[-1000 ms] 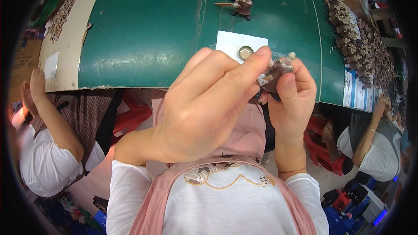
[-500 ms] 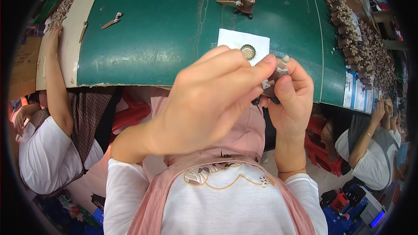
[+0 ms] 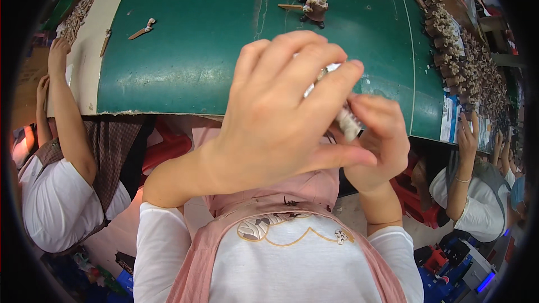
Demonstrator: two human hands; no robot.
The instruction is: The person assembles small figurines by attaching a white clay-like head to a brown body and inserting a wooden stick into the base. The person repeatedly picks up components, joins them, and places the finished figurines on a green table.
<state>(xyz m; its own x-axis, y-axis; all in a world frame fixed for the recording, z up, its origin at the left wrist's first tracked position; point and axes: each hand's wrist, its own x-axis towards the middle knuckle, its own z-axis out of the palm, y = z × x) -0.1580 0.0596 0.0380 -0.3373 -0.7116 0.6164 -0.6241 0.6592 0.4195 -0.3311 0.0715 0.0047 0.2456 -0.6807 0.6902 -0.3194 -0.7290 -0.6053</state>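
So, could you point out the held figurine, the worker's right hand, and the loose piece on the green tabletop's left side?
Held figurine (image 3: 349,125), head view: its pale, blurred visible end.
Right hand (image 3: 387,145), head view: its middle.
Loose piece (image 3: 139,32), head view: its tan strip.

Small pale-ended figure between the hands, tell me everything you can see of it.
Only part of the small figure shows, blurred: a pale, cream-coloured end with a greyish, ridged-looking stretch above it. It looks hard and moulded, though its material is uncertain. It sits at a slant, pale end lowest. The right hand appears to hold it; the left hand hides much of it, possibly touching.
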